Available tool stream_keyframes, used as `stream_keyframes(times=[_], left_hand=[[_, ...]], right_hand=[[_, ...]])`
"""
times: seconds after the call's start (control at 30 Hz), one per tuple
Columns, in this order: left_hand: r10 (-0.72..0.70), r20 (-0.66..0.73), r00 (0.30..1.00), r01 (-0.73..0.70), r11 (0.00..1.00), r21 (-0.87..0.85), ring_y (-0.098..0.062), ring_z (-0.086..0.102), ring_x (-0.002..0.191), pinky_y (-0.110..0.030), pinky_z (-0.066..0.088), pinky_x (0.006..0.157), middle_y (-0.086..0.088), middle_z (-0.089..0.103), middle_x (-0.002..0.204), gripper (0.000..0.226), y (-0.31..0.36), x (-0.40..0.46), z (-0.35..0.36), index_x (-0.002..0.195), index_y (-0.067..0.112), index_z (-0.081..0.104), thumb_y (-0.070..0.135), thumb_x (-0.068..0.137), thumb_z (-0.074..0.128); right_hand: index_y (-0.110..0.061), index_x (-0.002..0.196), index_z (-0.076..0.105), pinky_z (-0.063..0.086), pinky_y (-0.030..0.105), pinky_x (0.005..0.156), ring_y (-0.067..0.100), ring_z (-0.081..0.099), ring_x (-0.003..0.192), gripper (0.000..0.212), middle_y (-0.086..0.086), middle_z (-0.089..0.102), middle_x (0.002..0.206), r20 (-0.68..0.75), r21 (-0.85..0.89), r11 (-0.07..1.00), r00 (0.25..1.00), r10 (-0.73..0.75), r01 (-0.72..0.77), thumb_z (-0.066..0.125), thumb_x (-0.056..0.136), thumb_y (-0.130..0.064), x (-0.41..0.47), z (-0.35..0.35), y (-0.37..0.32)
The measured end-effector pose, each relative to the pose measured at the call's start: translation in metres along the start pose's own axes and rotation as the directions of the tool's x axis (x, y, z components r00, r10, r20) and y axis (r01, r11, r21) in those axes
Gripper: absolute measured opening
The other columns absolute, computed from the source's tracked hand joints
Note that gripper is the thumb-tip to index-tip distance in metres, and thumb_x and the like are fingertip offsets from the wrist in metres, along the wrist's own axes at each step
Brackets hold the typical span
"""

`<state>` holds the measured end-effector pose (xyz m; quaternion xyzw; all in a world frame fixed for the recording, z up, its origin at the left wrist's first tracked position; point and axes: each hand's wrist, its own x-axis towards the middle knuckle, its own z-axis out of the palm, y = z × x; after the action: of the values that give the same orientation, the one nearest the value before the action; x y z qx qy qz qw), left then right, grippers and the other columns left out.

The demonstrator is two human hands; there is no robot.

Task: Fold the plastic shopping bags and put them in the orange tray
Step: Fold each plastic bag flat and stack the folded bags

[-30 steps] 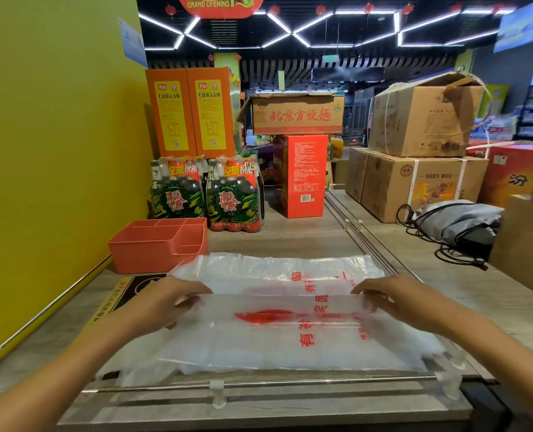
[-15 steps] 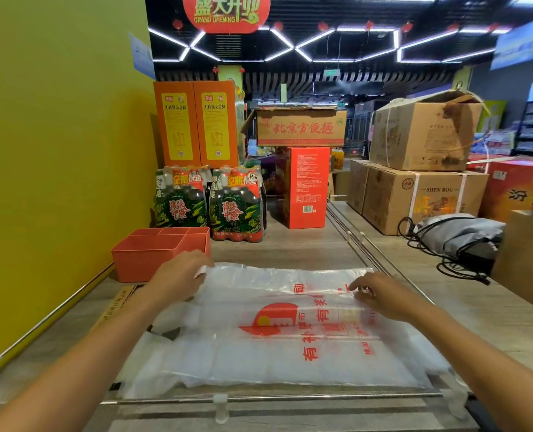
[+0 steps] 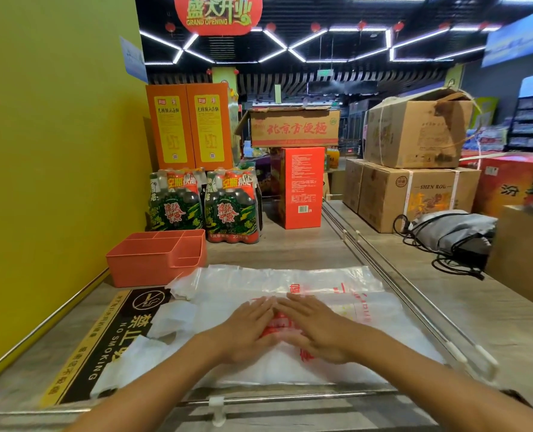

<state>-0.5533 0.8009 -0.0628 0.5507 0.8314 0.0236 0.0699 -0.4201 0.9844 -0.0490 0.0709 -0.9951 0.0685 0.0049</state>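
1. A thin, translucent white plastic shopping bag (image 3: 290, 310), crinkled and printed with red characters, is seen lying flat on a wood-grain counter (image 3: 293, 247), just in front of the near metal rail (image 3: 259, 399).
2. The left hand (image 3: 246, 328) is laid palm-down on the middle of the bag, its fingers straight and held close together, pointing forward and slightly right.
3. The right hand (image 3: 315, 327) is pressed flat beside it, fingers straight and together, angled toward the left; the fingertips of both hands nearly meet over the red print.
4. The bag's soft handles are seen spread loosely to the left, over a black and yellow floor-style sticker (image 3: 112, 341) on which "NO SMOKING" can be read.
5. The orange tray (image 3: 156, 260), of smooth moulded plastic with inner dividers, is set against the yellow-green wall (image 3: 56, 151), just beyond the bag's far left corner.
6. Behind the tray, two shrink-wrapped packs of dark bottles (image 3: 204, 207) with green and red labels are stood, and two tall orange cartons (image 3: 190, 126) with yellow panels rise behind them.
7. A red upright box (image 3: 299, 187) is topped by a worn cardboard carton printed with red characters.
8. On the right, brown cardboard boxes (image 3: 415, 169) are stacked, the lower one marked "SHEN ROU"; a grey bag with black cords (image 3: 452, 235) is lying near them.
9. Overhead, a red sign (image 3: 218, 14) reading "GRAND OPENING" is hung.
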Motion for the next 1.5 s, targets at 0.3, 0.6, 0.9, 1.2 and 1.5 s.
stream_keyframes(times=[0.3, 0.6, 0.9, 1.2, 1.5], left_hand=[[-0.149, 0.110, 0.983, 0.154, 0.987, -0.040, -0.010, -0.022, 0.151, -0.038, -0.011, 0.124, 0.010, -0.017, 0.166, 0.078, -0.011, -0.011, 0.009, 0.160, 0.032, -0.005, 0.071, 0.095, 0.011], [-0.149, 0.190, 0.970, 0.164, 0.984, -0.063, -0.013, -0.016, 0.153, -0.043, -0.009, 0.124, 0.015, -0.014, 0.166, 0.085, -0.026, -0.006, 0.003, 0.158, 0.042, -0.004, 0.077, 0.081, -0.004], [-0.150, 0.045, 0.988, 0.155, 0.975, -0.160, -0.006, 0.018, 0.151, -0.034, 0.013, 0.125, 0.018, 0.019, 0.164, 0.069, -0.045, -0.009, -0.001, 0.157, 0.041, 0.022, 0.073, 0.096, 0.017], [-0.186, 0.061, 0.981, 0.193, 0.969, -0.154, -0.007, 0.017, 0.152, -0.032, 0.016, 0.124, 0.015, 0.021, 0.165, 0.070, -0.057, -0.011, -0.020, 0.156, 0.037, 0.029, 0.060, 0.095, 0.054], [-0.160, -0.186, 0.970, 0.131, 0.979, -0.157, -0.006, 0.040, 0.140, -0.021, 0.030, 0.111, 0.016, 0.045, 0.152, 0.051, -0.063, -0.021, -0.009, 0.147, 0.038, 0.047, 0.013, 0.103, 0.047]], right_hand=[[-0.030, 0.161, -0.007, -0.012, 0.040, 0.123, 0.012, -0.019, 0.152, 0.075, -0.009, -0.014, 0.167, 0.206, 0.034, 0.989, 0.969, 0.135, -0.145, 0.016, 0.100, -0.068, 0.010, 0.018, 0.000], [-0.041, 0.159, 0.001, -0.008, 0.055, 0.123, 0.026, -0.015, 0.154, 0.096, -0.010, -0.010, 0.168, 0.237, 0.061, 0.941, 0.921, 0.310, -0.332, 0.000, 0.076, -0.090, -0.003, 0.005, 0.025], [-0.032, 0.161, 0.007, 0.010, 0.048, 0.124, 0.029, 0.005, 0.155, 0.071, 0.005, 0.011, 0.168, 0.167, -0.006, 0.835, 0.823, 0.543, -0.550, 0.012, 0.100, -0.068, -0.067, -0.026, 0.084], [-0.035, 0.149, 0.045, 0.031, 0.030, 0.113, 0.011, 0.040, 0.140, 0.058, -0.010, 0.042, 0.156, 0.084, 0.294, 0.939, 0.984, 0.159, -0.177, 0.038, 0.100, -0.064, 0.011, -0.031, 0.001], [-0.037, 0.141, 0.052, 0.046, 0.028, 0.099, 0.011, 0.057, 0.119, 0.040, -0.012, 0.060, 0.138, -0.082, 0.164, 0.972, 0.980, 0.183, -0.168, 0.050, 0.102, -0.044, 0.044, 0.011, 0.007]])
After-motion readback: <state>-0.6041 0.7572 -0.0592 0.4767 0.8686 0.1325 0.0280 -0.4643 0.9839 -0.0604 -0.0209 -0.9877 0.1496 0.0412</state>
